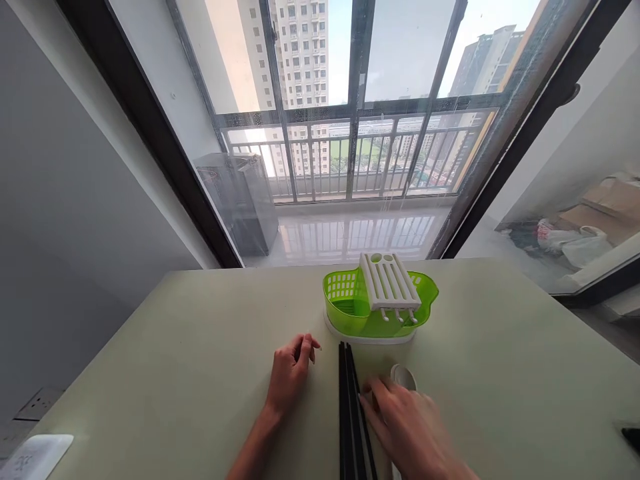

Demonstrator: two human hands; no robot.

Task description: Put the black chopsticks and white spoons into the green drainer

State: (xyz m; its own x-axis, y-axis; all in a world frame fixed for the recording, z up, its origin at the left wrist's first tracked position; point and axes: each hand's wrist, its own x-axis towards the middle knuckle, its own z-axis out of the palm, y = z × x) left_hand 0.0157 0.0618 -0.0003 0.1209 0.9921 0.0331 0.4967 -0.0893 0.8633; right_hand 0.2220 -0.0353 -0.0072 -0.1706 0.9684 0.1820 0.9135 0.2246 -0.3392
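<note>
My left hand rests on the table left of a bundle of black chopsticks, its fingers loosely curled with nothing seen in them. Blurred by motion, my right hand is over the chopsticks' right side, thumb and fingertips close to the sticks; whether it grips one is unclear. Partly under that hand lies a white spoon, its bowl end showing beyond the knuckles. Just past the chopstick tips stands a green plastic basket on a white base, with a white slotted rack with hooks across its top.
The pale table ends at a glass sliding door. A white object lies at its near left corner, and a dark object shows at the right edge. Beyond the glass are a grey cabinet and a balcony railing.
</note>
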